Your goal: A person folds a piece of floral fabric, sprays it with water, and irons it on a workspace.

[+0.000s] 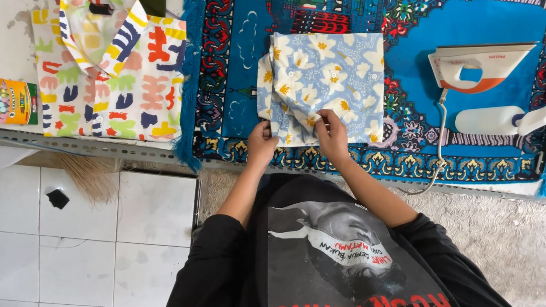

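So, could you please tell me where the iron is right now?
In the head view, the iron stands on the blue patterned rug at the right, beyond the folded floral shirt, just above the white spray bottle.

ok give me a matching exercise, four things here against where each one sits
Things:
1. blue flowered shirt
2. multicoloured shirt
3. iron
4. white spray bottle

Places:
A. lying just below the iron
B. standing on the blue rug's right part
C. on the white table to the left
D. under both hands, mid-rug

Pairs: 1-D, 2-C, 3-B, 4-A. The left hand and right hand pinch the shirt's near edge.
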